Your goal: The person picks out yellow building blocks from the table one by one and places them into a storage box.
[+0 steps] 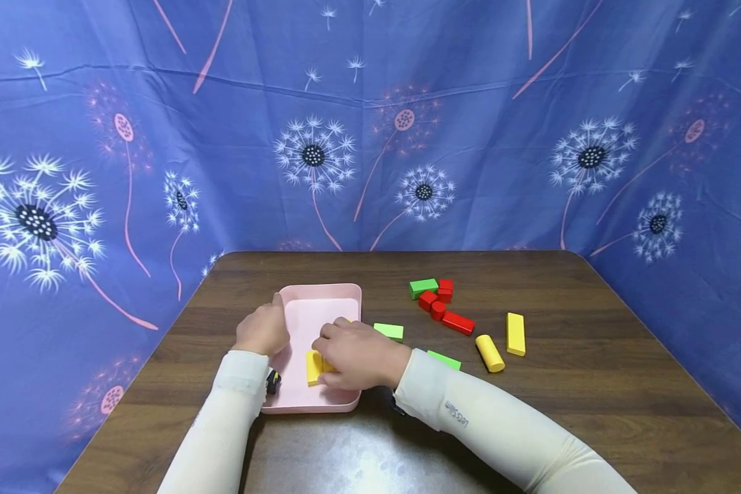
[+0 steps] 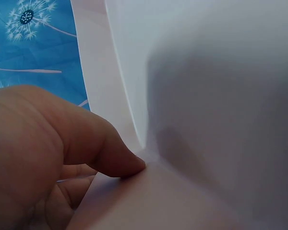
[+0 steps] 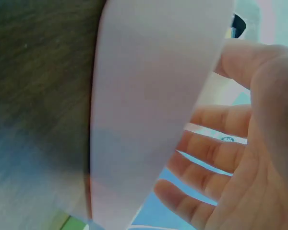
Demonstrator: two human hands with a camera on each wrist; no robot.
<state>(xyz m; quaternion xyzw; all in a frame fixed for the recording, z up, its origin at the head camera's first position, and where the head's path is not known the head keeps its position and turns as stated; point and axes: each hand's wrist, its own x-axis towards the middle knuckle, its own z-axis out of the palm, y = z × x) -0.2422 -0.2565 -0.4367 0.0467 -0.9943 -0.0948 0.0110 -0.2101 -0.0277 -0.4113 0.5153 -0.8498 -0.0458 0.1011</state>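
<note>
A pink tray (image 1: 302, 409) lies on the wooden table. My left hand (image 1: 263, 331) grips its left wall, thumb (image 2: 127, 162) bent over the rim on the inside and fingers outside. Reaching over the right wall, my right hand (image 1: 361, 353) holds a yellow block (image 1: 328, 364) between thumb and fingers, partly covered by the hand. Another yellow block (image 1: 313, 368) lies right beside it on the tray floor. In the right wrist view the tray's outer wall (image 3: 144, 105) hides the fingertips of my right hand (image 3: 230, 143) and the block.
Right of the tray are green blocks (image 1: 388, 332), one partly behind my right sleeve (image 1: 500, 422). Farther back sit a green block (image 1: 423, 288) and several red blocks (image 1: 458, 322). A yellow cylinder (image 1: 490, 353) and a yellow block (image 1: 515, 334) lie farther right. A blue patterned cloth (image 1: 370, 185) hangs behind.
</note>
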